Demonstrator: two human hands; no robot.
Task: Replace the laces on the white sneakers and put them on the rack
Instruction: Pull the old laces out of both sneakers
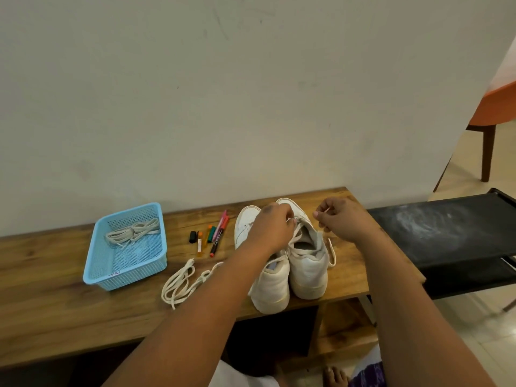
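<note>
Both hands, left (272,227) and right (342,219), pinch lace ends (325,210) over the right-side white sneaker (308,263) on the tabletop (55,289).

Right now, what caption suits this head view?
Both hands, left hand and right hand, lacing the right white sneaker on a wooden bench.

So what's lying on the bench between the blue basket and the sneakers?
Head view: a cluster of markers and, nearer the front edge, a loose white lace, between the blue basket and sneakers.

Dim warm indoor light; soft shadows; slight blur; wide-angle edge bending.
</note>
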